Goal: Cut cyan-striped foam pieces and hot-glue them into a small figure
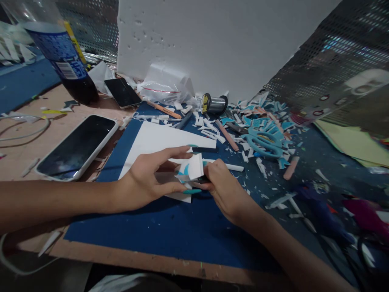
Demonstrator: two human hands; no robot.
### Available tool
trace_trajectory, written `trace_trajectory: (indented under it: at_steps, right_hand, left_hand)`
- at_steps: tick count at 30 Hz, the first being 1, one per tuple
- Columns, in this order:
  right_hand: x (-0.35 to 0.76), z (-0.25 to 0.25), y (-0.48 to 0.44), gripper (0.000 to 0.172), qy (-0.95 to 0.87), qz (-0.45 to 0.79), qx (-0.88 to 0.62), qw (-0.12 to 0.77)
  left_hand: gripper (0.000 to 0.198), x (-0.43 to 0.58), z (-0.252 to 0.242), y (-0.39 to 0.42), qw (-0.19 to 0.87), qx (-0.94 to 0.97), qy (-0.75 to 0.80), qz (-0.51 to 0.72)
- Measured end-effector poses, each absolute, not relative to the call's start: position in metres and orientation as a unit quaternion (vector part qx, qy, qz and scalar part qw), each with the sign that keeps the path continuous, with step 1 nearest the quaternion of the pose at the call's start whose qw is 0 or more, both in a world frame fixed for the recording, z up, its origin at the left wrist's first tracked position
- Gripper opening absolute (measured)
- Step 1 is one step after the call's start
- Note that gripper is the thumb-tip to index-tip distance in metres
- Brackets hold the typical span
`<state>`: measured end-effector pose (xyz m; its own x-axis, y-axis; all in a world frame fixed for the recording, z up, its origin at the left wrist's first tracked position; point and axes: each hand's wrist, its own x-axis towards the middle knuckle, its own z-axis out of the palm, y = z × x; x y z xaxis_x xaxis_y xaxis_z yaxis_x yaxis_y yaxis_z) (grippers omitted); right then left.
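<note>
Between the thumb and fingers of my left hand (144,178) is a small white block with blue patches (194,167), held above the blue mat (164,239). My right hand (227,188) is closed at the block's right side. Its fingertips curl around something dark that is mostly hidden, so I cannot make out what it is. Beneath and behind my hands lies a flat white sheet (161,138), partly covered by the left hand. A thin white stick (234,166) lies just beyond the right hand.
Blue-handled scissors (263,142) lie among white and blue scraps (273,117) at the back right. A wire spool (216,104) and an orange pencil (164,109) sit behind. To the left are a phone (79,146), a second dark phone (122,92) and a bottle (65,65).
</note>
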<state>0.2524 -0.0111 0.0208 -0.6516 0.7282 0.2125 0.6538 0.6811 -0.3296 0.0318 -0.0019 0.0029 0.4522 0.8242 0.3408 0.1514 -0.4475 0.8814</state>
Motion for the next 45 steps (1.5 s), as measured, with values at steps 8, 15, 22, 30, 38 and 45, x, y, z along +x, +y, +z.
trace_trajectory:
  at_steps: [8, 15, 22, 30, 38, 45]
  right_hand:
    - [0.2541, 0.0199, -0.0125, 0.018, -0.908, 0.105, -0.368, 0.168]
    - [0.2552, 0.0233, -0.0094, 0.019, -0.907, 0.103, -0.361, 0.190]
    - [0.2575, 0.0239, -0.0088, 0.020, -0.902, 0.108, -0.371, 0.192]
    - [0.2526, 0.0224, -0.0111, 0.024, -0.902, 0.088, -0.365, 0.213]
    - [0.2509, 0.0224, -0.0115, 0.022, -0.898, 0.080, -0.361, 0.237]
    - [0.2507, 0.0196, -0.0115, 0.021, -0.898, 0.065, -0.355, 0.252]
  left_hand:
    - [0.039, 0.0312, 0.0049, -0.0023, 0.411, 0.750, 0.343, 0.389]
    - [0.040, 0.0296, 0.0065, -0.0035, 0.405, 0.738, 0.347, 0.413]
    - [0.041, 0.0313, 0.0063, -0.0029, 0.407, 0.726, 0.331, 0.445]
    - [0.043, 0.0322, 0.0024, -0.0031, 0.381, 0.735, 0.316, 0.462]
    - [0.045, 0.0329, 0.0035, -0.0036, 0.406, 0.728, 0.319, 0.450]
    - [0.046, 0.0326, 0.0020, -0.0030, 0.387, 0.740, 0.306, 0.457]
